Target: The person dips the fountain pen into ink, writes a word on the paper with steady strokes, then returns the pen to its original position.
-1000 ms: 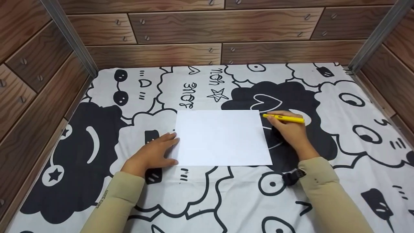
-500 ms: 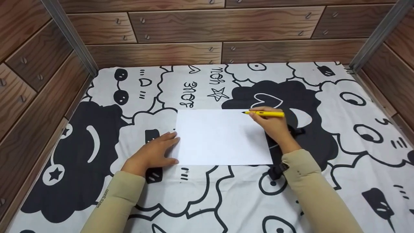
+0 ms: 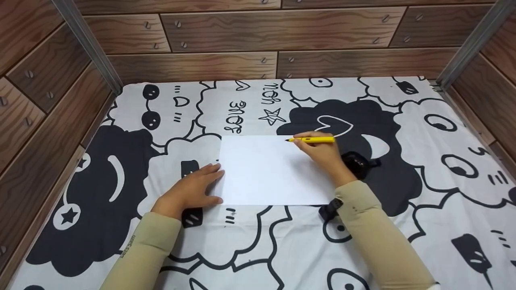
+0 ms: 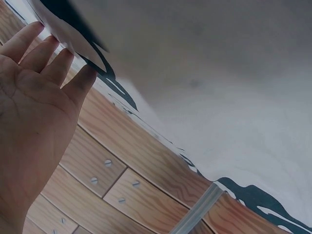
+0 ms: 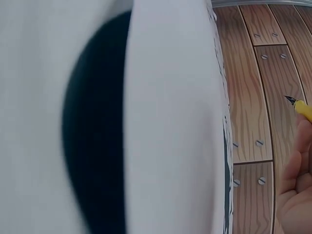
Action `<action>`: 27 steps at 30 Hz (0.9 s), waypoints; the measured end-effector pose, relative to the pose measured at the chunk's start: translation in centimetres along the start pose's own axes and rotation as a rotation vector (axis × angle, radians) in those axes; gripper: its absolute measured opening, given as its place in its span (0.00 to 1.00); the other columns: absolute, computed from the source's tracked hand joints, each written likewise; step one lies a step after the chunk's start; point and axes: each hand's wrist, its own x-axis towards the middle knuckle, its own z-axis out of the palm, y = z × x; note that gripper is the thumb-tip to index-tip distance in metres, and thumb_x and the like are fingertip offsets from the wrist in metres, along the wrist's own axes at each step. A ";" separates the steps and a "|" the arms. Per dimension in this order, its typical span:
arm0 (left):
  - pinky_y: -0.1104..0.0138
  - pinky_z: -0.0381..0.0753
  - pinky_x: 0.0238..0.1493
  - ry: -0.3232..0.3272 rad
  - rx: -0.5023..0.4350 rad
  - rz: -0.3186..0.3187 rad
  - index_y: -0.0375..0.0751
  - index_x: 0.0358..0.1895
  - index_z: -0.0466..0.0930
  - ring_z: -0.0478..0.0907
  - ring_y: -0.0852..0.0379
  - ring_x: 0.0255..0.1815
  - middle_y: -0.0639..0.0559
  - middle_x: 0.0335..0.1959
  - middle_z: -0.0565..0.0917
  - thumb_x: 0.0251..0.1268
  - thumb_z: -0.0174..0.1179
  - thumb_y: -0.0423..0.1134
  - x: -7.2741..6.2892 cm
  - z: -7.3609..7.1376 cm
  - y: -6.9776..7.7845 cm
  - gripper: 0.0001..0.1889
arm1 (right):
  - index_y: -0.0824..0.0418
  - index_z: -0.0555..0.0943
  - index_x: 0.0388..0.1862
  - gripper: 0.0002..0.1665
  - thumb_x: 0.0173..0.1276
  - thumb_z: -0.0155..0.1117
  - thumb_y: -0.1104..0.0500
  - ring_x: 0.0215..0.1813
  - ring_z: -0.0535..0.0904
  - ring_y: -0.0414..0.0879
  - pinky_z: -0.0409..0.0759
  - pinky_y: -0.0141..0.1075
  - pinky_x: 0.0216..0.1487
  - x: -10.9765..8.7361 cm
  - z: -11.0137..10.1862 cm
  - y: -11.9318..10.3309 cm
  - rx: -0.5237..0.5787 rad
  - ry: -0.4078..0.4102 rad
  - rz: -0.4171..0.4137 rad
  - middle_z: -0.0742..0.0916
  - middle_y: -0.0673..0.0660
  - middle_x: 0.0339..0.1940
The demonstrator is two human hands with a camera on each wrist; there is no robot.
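A blank white sheet of paper lies on the patterned cloth in the head view. My left hand rests at its left edge, fingers spread and fingertips right at the border; the left wrist view shows these fingers extended. Over the sheet's upper right part, my right hand pinches a yellow fountain pen lying nearly level, its dark nib pointing left near the top edge. In the right wrist view the pen's nib and part of its yellow grip show, with the curled fingers below.
A white cloth with black cartoon drawings covers the table. Wood-plank-patterned walls enclose the back and sides, with grey metal posts at the corners. A black wrist camera is by the right wrist.
My right hand has moved left with the pen, from beyond the paper's right edge to over its upper right part. My left hand has stayed in place.
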 end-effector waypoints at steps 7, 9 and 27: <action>0.52 0.55 0.70 0.002 -0.005 -0.003 0.41 0.70 0.64 0.52 0.46 0.73 0.46 0.73 0.59 0.55 0.68 0.49 0.2 0.1 0.0 0.40 | 0.61 0.88 0.39 0.10 0.60 0.70 0.59 0.39 0.80 0.43 0.76 0.24 0.35 0.3 1.6 -0.1 0.020 -0.028 0.054 0.88 0.53 0.38; 0.52 0.55 0.70 0.003 -0.007 -0.003 0.41 0.70 0.64 0.52 0.46 0.73 0.46 0.73 0.59 0.55 0.68 0.49 0.2 0.2 0.0 0.40 | 0.61 0.88 0.39 0.10 0.60 0.70 0.59 0.38 0.79 0.42 0.76 0.24 0.34 0.4 2.1 -0.3 0.028 -0.029 0.078 0.88 0.53 0.37; 0.50 0.57 0.69 0.006 -0.004 0.017 0.39 0.69 0.65 0.54 0.44 0.73 0.44 0.72 0.61 0.55 0.68 0.48 0.2 0.2 -0.2 0.39 | 0.55 0.89 0.37 0.08 0.59 0.72 0.55 0.40 0.80 0.43 0.78 0.29 0.37 0.6 5.7 -1.5 0.094 -0.128 0.190 0.88 0.47 0.37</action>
